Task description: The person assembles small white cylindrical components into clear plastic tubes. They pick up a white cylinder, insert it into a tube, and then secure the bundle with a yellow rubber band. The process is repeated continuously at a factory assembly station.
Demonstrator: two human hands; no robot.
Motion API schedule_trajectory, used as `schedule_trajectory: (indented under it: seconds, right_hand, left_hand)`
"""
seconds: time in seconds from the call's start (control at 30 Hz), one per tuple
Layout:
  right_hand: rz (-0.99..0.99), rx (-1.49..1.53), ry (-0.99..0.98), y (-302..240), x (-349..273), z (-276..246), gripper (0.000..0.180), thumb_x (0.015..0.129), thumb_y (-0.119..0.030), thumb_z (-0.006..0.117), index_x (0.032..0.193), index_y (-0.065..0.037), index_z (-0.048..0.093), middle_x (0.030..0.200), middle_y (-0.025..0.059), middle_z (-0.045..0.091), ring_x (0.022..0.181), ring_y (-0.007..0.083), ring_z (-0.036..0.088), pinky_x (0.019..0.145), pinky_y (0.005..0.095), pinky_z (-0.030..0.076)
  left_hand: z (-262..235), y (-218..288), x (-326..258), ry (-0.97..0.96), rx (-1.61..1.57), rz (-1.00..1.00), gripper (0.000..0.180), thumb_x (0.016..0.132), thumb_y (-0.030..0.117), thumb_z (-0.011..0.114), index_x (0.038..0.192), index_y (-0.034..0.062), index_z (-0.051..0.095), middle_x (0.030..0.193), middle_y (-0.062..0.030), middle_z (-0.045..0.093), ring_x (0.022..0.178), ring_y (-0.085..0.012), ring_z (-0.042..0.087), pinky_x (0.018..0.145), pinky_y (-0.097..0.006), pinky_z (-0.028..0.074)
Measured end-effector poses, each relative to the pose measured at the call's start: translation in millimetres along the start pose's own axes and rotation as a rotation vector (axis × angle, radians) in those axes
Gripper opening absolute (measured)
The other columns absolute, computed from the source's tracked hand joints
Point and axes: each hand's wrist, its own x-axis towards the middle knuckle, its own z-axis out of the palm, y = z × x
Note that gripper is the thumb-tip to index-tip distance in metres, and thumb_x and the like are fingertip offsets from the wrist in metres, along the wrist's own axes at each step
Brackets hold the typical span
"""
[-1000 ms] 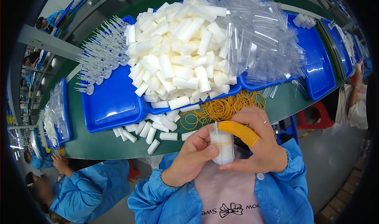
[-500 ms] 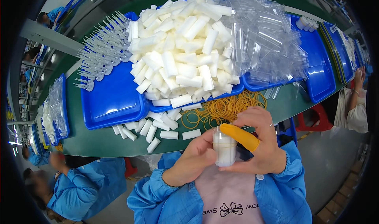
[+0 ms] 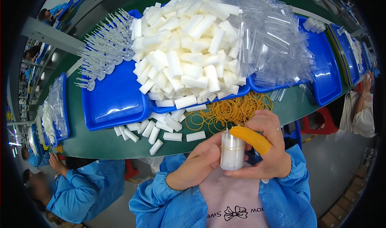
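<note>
A short, upright cylinder (image 3: 232,155) of clear plastic with white filling is held between my hands, just off the table's near edge. A thin yellowish rubber band runs round its middle. My left hand (image 3: 201,161) closes on its left side with thumb and fingers. From the right, my right hand (image 3: 270,147) grips it, thumb under the bottom edge. The forefinger, in an orange finger cot (image 3: 253,138), lies at the top rim. Small thin tips stand up at the rim; their kind is unclear. Fingers behind the cylinder are hidden.
White foam cylinders (image 3: 189,59) heap a blue tray, some loose in front. Clear plastic sheets or tubes (image 3: 273,43) pile to the right. Orange rubber bands (image 3: 235,111) lie near my hands. White nozzle-like parts (image 3: 106,47) stand in the left blue tray (image 3: 114,109). A co-worker (image 3: 86,187) sits at left.
The cylinder has shifted slightly right, and my left thumb has slid off its front, so more of it shows. The co-worker's hand at left has moved to the table edge.
</note>
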Motion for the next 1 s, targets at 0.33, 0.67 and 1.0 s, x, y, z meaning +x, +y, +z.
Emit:
schedule_trajectory:
  seconds: [0.33, 0.67, 1.0]
  right_hand:
    - [-0.009, -0.076, 0.024, -1.3, 1.3, 4.5, 0.065, 0.055, -0.041, 0.08, 0.109, -0.008, 0.064, 0.105, 0.0065, 0.05, 0.097, 0.0258, 0.051, 0.092, 0.048, 0.037]
    - [0.015, -0.046, 0.001, -3.7, 1.3, 4.7, 0.064, 0.054, -0.04, 0.08, 0.106, -0.007, 0.064, 0.101, 0.0064, 0.05, 0.096, 0.0268, 0.05, 0.091, 0.048, 0.036]
    - [-0.017, -0.108, -0.01, -3.3, -1.0, 6.6, 0.068, 0.051, -0.037, 0.081, 0.11, -0.007, 0.062, 0.104, 0.0084, 0.048, 0.094, 0.0285, 0.047, 0.087, 0.0463, 0.036]
  left_hand:
    - [-1.3, -8.8, 1.5, 0.133, 0.114, 0.091, 0.058, 0.088, 0.024, 0.062, 0.134, 0.0041, 0.032, 0.119, -0.009, 0.053, 0.111, -0.0168, 0.053, 0.094, -0.031, 0.042]
    - [-3.3, -5.5, 1.0, 0.112, 0.029, 0.024, 0.062, 0.083, 0.023, 0.069, 0.13, 0.0048, 0.033, 0.116, -0.0079, 0.053, 0.106, -0.0153, 0.054, 0.092, -0.03, 0.043]
    - [4.7, -7.0, 3.6, 0.138, 0.046, 0.043, 0.065, 0.086, 0.035, 0.064, 0.133, 0.004, 0.031, 0.117, -0.007, 0.052, 0.109, -0.016, 0.053, 0.092, -0.03, 0.043]
